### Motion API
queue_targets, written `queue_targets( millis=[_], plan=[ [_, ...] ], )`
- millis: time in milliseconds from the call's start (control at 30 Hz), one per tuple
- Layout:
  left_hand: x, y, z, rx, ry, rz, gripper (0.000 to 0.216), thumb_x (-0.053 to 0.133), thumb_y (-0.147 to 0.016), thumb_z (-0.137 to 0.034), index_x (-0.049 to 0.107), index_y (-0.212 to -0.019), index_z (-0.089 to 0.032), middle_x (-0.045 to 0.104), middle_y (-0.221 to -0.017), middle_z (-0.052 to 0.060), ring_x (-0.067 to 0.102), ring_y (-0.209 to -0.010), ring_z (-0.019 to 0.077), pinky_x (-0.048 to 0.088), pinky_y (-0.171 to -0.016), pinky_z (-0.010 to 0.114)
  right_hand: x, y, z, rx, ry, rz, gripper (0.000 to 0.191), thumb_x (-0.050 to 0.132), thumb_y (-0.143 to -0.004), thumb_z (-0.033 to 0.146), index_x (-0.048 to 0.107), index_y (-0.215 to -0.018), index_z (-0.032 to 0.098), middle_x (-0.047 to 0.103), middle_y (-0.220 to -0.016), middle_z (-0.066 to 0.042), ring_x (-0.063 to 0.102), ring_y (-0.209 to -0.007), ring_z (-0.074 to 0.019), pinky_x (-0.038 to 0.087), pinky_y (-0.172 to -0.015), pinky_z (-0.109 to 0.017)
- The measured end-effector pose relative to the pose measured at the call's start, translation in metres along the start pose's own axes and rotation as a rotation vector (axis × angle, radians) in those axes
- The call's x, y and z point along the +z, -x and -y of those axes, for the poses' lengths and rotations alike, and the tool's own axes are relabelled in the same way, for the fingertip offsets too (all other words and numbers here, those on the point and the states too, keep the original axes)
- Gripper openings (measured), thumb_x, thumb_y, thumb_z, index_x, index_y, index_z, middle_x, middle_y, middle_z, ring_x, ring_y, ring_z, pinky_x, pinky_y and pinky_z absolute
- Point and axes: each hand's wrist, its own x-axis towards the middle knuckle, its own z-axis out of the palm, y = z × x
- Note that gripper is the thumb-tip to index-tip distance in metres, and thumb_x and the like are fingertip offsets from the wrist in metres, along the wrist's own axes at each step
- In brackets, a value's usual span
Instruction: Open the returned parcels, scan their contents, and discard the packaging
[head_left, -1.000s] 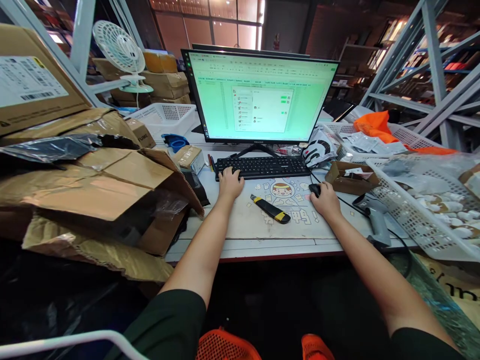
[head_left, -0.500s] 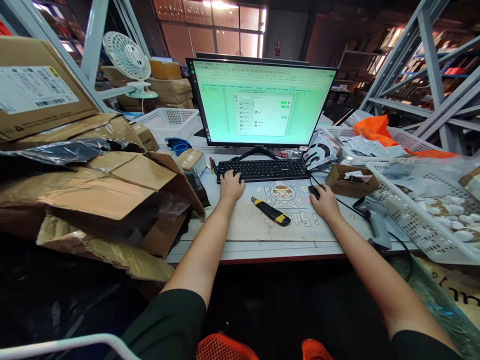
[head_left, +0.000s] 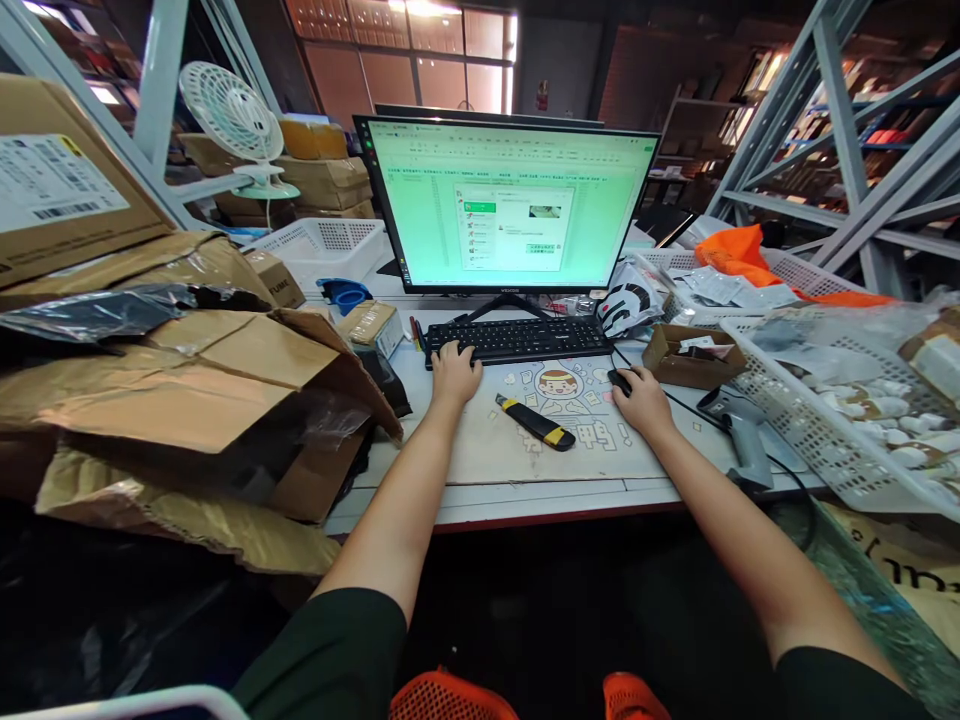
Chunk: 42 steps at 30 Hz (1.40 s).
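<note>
My left hand [head_left: 454,373] rests with its fingers spread on the left end of a black keyboard [head_left: 525,338]. My right hand [head_left: 639,398] is curled over a black mouse [head_left: 619,379] on a desk mat with a cartoon figure [head_left: 559,425]. A black and yellow utility knife [head_left: 535,421] lies on the mat between my hands. Behind the keyboard stands a monitor [head_left: 506,205] showing a green-tinted window with a chat list.
Torn cardboard boxes [head_left: 187,380] pile up at the left. A handheld barcode scanner [head_left: 739,430] and a white basket of small packets [head_left: 855,400] sit at the right. A small open box [head_left: 690,355], a desk fan [head_left: 232,110] and steel racks [head_left: 840,130] surround the desk.
The window on the monitor now shows a highlighted list row and new content. Both hands stay on the keyboard and mouse; the camera view has shifted slightly.
</note>
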Motion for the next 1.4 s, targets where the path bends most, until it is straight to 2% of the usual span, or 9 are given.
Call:
queue_targets(
  millis=[167, 633, 1000, 1200, 1400],
  plan=[
    [-0.002, 0.000, -0.001, 0.001, -0.003, 0.005, 0.052, 0.050, -0.102, -0.033, 0.070, -0.146, -0.014, 0.054, -0.159, 0.024, 0.044, -0.153, 0.0388, 0.034, -0.129, 0.061, -0.001, 0.000, -0.001, 0.004, 0.014, -0.010, 0.051, 0.056, -0.095, 0.036, 0.075, -0.136, 0.012, 0.063, -0.144, -0.022, 0.064, -0.127, -0.0395, 0.054, -0.113, -0.055],
    [-0.004, 0.001, -0.002, -0.005, -0.010, 0.004, 0.050, 0.053, -0.103, -0.032, 0.070, -0.146, -0.014, 0.055, -0.158, 0.024, 0.046, -0.151, 0.0399, 0.035, -0.129, 0.062, 0.009, -0.004, -0.008, -0.018, -0.046, -0.020, 0.049, 0.057, -0.093, 0.033, 0.077, -0.132, 0.010, 0.066, -0.139, -0.023, 0.064, -0.126, -0.0387, 0.053, -0.115, -0.055],
    [-0.002, 0.000, -0.002, -0.011, -0.011, -0.009, 0.047, 0.056, -0.103, -0.031, 0.071, -0.145, -0.015, 0.055, -0.158, 0.023, 0.048, -0.151, 0.0407, 0.035, -0.129, 0.061, 0.010, -0.004, -0.008, -0.029, -0.059, -0.027, 0.046, 0.058, -0.092, 0.032, 0.078, -0.129, 0.013, 0.066, -0.137, -0.021, 0.064, -0.126, -0.0375, 0.053, -0.115, -0.054],
    [-0.002, 0.000, -0.002, -0.009, -0.007, -0.006, 0.048, 0.055, -0.103, -0.030, 0.071, -0.145, -0.013, 0.055, -0.158, 0.025, 0.047, -0.151, 0.0414, 0.036, -0.129, 0.062, 0.006, -0.002, -0.006, -0.009, -0.032, -0.074, 0.050, 0.059, -0.092, 0.034, 0.074, -0.136, 0.014, 0.064, -0.141, -0.021, 0.063, -0.126, -0.0386, 0.054, -0.113, -0.056],
    [-0.002, -0.001, -0.001, -0.004, -0.006, -0.005, 0.049, 0.055, -0.102, -0.031, 0.071, -0.144, -0.013, 0.055, -0.157, 0.025, 0.048, -0.149, 0.0415, 0.037, -0.127, 0.061, 0.002, -0.002, -0.003, -0.006, -0.030, -0.007, 0.048, 0.058, -0.092, 0.034, 0.077, -0.131, 0.014, 0.066, -0.139, -0.020, 0.065, -0.123, -0.0377, 0.055, -0.112, -0.055]
  ],
)
